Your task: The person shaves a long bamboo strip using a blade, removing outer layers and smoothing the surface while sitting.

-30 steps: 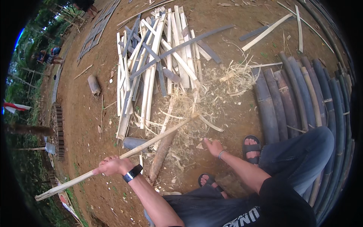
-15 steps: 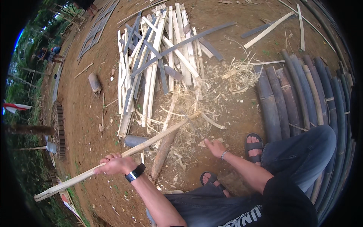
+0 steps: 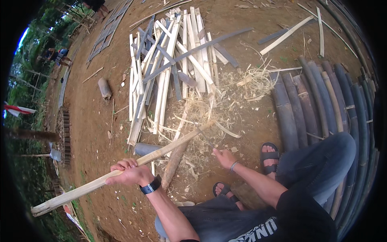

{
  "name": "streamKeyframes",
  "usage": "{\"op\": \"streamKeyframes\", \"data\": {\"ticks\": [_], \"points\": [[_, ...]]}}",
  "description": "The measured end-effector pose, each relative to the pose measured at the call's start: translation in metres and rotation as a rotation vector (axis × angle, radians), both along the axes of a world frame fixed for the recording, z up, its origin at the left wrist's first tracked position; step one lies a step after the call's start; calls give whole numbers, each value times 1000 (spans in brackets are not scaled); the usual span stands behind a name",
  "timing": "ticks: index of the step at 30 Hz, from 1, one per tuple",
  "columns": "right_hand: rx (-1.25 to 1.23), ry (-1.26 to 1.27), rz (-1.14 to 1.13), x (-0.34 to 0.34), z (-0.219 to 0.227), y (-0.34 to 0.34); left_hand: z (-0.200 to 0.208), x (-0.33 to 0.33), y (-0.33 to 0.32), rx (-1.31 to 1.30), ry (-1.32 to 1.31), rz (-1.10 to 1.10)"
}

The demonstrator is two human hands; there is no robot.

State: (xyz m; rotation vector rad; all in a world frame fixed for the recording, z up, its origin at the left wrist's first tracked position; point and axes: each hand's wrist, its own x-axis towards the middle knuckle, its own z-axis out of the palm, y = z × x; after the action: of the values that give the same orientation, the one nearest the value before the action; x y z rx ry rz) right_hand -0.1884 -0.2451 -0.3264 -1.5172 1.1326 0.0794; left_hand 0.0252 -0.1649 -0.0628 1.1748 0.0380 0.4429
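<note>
A long pale bamboo strip (image 3: 76, 194) slants up from the lower left, its far end over a heap of shavings. My left hand (image 3: 131, 174), with a dark watch on the wrist, is wrapped around its middle. Right of the strip, my right hand (image 3: 225, 158) is closed on a knife (image 3: 208, 142); its handle is hidden in the fist. The thin, dark blade is hard to make out and reaches up toward the strip's far end. Below the strip lies a round wooden pole (image 3: 175, 163), beside a short dark bamboo piece (image 3: 146, 149).
Split bamboo strips (image 3: 163, 86) lie piled ahead on brown soil. Curled shavings (image 3: 256, 85) are scattered beside them. Dark bamboo poles (image 3: 285, 117) line the right, next to my bent leg and sandalled feet. A short bamboo log (image 3: 104, 88) lies left; people stand far off.
My right hand has shifted slightly left with the knife. My left hand still grips the bamboo strip, whose near end sits slightly farther left. The view has tilted a little.
</note>
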Motion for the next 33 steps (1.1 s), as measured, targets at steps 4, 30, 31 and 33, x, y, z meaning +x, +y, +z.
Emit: {"op": "streamKeyframes", "data": {"ticks": [4,30,31,33], "points": [[206,48,-11,2,21,-5,24,-19,17,43,-51,-31],[133,-177,440,48,44,93,42,9,152,108,-169,381],[94,-161,466,51,40,93,44,11,152,99,-181,367],[18,-128,518,54,32,85,42,14,157,94,-165,409]]}}
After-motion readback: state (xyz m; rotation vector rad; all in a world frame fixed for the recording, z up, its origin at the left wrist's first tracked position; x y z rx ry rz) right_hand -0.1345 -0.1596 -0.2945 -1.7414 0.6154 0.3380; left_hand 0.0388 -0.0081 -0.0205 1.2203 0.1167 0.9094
